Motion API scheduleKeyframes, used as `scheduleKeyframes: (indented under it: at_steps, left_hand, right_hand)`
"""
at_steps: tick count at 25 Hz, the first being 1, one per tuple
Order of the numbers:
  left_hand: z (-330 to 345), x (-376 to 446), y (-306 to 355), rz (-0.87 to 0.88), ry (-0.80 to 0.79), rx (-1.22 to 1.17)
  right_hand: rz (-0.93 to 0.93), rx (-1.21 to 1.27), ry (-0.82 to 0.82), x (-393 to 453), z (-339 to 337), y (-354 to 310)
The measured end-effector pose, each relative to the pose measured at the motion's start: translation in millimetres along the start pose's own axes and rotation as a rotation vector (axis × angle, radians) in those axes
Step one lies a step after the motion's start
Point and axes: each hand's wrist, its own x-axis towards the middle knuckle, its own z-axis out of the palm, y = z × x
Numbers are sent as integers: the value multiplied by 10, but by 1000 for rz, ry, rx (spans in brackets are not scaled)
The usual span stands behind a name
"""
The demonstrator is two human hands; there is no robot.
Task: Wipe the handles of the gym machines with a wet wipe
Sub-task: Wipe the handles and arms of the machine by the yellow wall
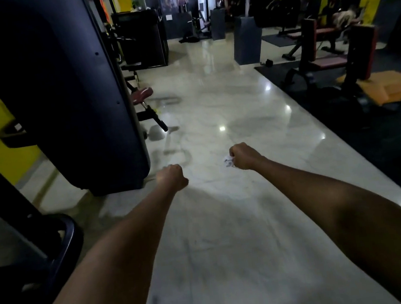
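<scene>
Both my arms stretch forward over a pale marble floor. My right hand [244, 155] is curled into a fist and grips a crumpled white wet wipe [228, 161], which sticks out at the hand's left side. My left hand [173, 177] is a closed fist with nothing visible in it. A tall dark gym machine [55, 82] stands just left of my left hand, with a maroon padded seat [141, 93] and a black handle bar [158, 120] behind it. Neither hand touches any machine.
A glossy floor aisle [212, 98] runs ahead between machines. Benches with maroon pads [323, 62] stand on black mats at the right. A dark pillar [246, 39] and a white machine [207, 4] stand at the far end. A black frame [60, 243] curves at lower left.
</scene>
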Motion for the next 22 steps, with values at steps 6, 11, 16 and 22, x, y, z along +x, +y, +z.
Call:
scheduleKeyframes:
  at_steps: [6, 11, 16, 22]
  left_hand:
    - [-184, 1468, 177, -7, -3, -27]
    - [-252, 2984, 64, -8, 3, 17]
    - [-675, 4527, -100, -13, 32, 65]
    - [-946, 6108, -139, -14, 5, 67]
  right_hand:
    - [-49, 60, -5, 1644, -276, 192]
    - [-142, 16, -21, 3202, -298, 296]
    - [-230, -97, -15, 4782, -687, 259]
    - [-284, -182, -14, 6365, -756, 282]
